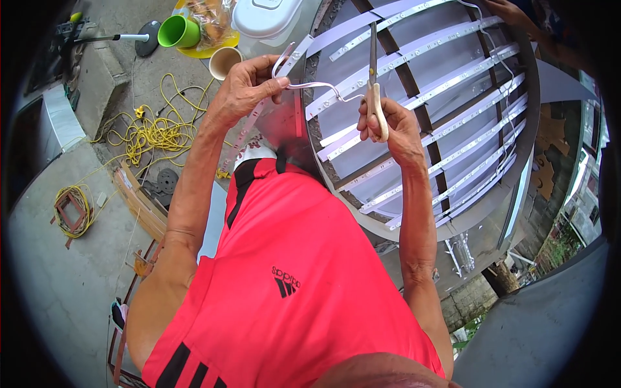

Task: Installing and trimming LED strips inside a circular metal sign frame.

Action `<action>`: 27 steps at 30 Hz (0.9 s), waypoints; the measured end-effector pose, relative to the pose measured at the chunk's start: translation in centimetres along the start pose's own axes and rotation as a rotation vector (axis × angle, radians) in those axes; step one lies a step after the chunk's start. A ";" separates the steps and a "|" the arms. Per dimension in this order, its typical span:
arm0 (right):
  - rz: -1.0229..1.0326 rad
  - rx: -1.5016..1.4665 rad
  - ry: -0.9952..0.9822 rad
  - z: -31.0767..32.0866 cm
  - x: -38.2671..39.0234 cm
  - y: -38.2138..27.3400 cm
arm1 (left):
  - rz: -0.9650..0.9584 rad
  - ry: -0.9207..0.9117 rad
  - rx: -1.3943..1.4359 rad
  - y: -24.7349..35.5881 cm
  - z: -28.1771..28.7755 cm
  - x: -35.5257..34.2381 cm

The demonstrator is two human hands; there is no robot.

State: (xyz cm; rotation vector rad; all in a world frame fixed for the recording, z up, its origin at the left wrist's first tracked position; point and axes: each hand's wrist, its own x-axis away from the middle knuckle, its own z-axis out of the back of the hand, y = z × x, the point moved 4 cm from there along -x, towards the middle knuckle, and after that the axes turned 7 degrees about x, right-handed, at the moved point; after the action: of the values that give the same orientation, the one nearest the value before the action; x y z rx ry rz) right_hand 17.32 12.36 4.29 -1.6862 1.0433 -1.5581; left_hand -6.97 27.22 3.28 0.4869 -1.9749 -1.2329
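My left hand [249,87] pinches a flexible white LED strip [250,123], whose tail hangs below my fingers. A thin white wire [317,84] loops from that hand across toward my right hand. In my right hand [396,126] is a pair of scissors [374,107] with cream handles; the blades point away from me and look closed. Both hands are over the near left side of a large round sign frame [532,129], lined with several rows of white LED strips [453,81] across dark crossbars. White wiring runs along the rows' right ends.
Another person's hand [506,11] rests at the frame's far right edge. Beyond my left hand stand a cup of brown drink [224,63], a green cup [178,31] and a white lidded container [265,18]. Tangled yellow cord [155,134] lies on the floor, left.
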 end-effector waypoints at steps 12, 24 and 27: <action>-0.108 -0.144 -0.057 -4.2 9.3 4.3 | -0.539 0.531 -0.924 -0.8 -2.5 1.1; -0.024 -0.341 0.129 -6.9 16.7 8.0 | -0.845 0.074 -1.205 1.6 -7.8 -0.1; 0.031 -0.354 0.124 -7.3 16.8 8.6 | -0.794 0.049 -1.349 1.8 -6.7 -0.6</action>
State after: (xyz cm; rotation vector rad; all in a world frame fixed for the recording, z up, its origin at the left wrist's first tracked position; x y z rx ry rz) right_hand 8.80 -5.88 6.42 -1.8071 1.4734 -1.5414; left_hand -1.37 24.45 6.35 0.5369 -0.4902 -2.5885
